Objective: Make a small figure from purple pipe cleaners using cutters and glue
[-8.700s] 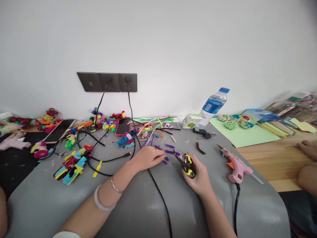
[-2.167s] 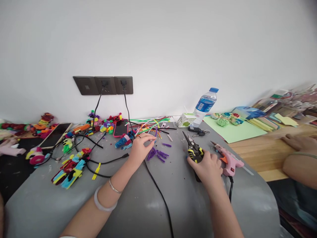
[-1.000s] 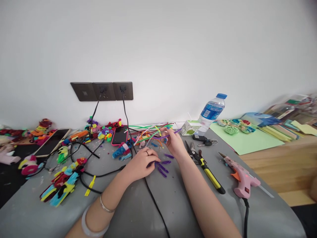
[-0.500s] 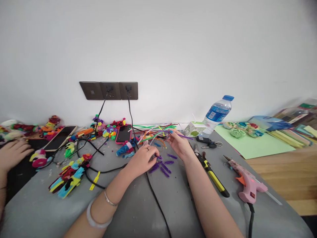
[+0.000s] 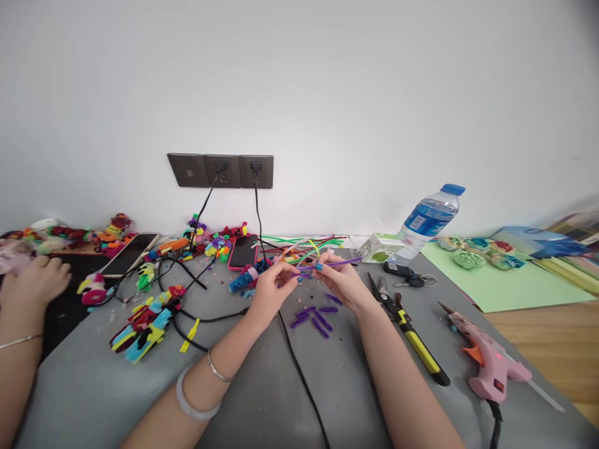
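A purple pipe cleaner [image 5: 344,262] runs between my two hands above the grey table [image 5: 281,386]. My left hand [image 5: 274,288] pinches its left end between thumb and fingertips. My right hand [image 5: 340,282], with blue nails, grips it further along, and its free end sticks out to the right. Below my hands lie several short folded purple pipe cleaner pieces [image 5: 321,323]. Behind them are loose coloured pipe cleaners [image 5: 322,244] and a blue fuzzy figure [image 5: 241,282].
Yellow-handled pliers [image 5: 418,349], keys [image 5: 416,280], a pink glue gun [image 5: 491,368], a drink carton [image 5: 381,248] and a tilted water bottle [image 5: 428,218] stand or lie to the right. Phones, black cables [image 5: 299,362] and fuzzy figures [image 5: 145,324] spread leftward. Another person's hand [image 5: 35,280] rests far left.
My left hand has risen from the purple pieces to the pipe cleaner and now pinches its end beside my right hand. The whole view has shifted slightly, so things appear further right.
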Demonstrator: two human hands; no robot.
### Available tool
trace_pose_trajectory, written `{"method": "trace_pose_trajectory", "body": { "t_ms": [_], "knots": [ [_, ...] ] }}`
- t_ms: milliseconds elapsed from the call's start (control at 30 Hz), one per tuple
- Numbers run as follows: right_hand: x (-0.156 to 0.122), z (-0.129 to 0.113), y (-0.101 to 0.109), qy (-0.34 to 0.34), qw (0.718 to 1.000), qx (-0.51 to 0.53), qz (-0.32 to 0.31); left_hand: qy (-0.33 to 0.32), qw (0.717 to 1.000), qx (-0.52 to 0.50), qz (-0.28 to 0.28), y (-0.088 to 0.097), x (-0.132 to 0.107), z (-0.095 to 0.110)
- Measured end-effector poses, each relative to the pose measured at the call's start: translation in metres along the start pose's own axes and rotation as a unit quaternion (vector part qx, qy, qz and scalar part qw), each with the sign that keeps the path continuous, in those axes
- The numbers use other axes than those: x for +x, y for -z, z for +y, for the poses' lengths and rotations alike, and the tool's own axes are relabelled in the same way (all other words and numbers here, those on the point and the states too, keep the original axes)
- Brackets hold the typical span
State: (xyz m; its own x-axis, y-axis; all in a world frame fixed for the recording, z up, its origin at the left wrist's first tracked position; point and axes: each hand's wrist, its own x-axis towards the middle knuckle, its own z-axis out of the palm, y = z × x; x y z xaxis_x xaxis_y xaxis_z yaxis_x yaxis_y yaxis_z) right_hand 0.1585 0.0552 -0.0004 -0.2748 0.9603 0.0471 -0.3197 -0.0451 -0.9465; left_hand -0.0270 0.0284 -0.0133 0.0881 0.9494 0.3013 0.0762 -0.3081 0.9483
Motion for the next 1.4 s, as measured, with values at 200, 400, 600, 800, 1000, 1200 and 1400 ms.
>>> {"method": "trace_pose_trajectory", "body": {
  "t_ms": [200, 400, 600, 800, 1000, 1200, 1400],
  "knots": [
    [0.0003, 0.0039, -0.0013, 0.05, 0.995, -0.092, -0.006, 0.016, 0.999, -0.032, -0.001, -0.0027, -0.0009, -0.0013],
    [0.001, 0.0039, -0.0027, 0.072, 0.991, -0.114, 0.018, 0.018, 0.999, -0.046, -0.012, -0.0046, -0.0038, 0.0013],
    [-0.0013, -0.0008, -0.0071, 0.087, 0.984, -0.152, 0.02, 0.004, 0.999, -0.044, 0.002, -0.0047, -0.0046, 0.0038],
    [-0.0045, -0.0013, -0.007, 0.093, 0.982, -0.162, 0.01, 0.008, 0.998, -0.058, 0.005, -0.0054, -0.0047, 0.0042],
    [-0.0036, -0.0005, -0.0059, 0.084, 0.985, -0.154, 0.01, 0.003, 0.997, -0.066, 0.027, -0.0041, -0.0036, 0.0037],
    [-0.0032, -0.0029, -0.0083, 0.082, 0.982, -0.17, 0.015, 0.002, 0.997, -0.07, 0.039, -0.0035, -0.0019, 0.0008],
    [-0.0038, -0.0034, -0.009, 0.094, 0.98, -0.173, 0.033, 0.007, 0.997, -0.073, 0.03, -0.0038, -0.0024, 0.0033]
  ]
}}
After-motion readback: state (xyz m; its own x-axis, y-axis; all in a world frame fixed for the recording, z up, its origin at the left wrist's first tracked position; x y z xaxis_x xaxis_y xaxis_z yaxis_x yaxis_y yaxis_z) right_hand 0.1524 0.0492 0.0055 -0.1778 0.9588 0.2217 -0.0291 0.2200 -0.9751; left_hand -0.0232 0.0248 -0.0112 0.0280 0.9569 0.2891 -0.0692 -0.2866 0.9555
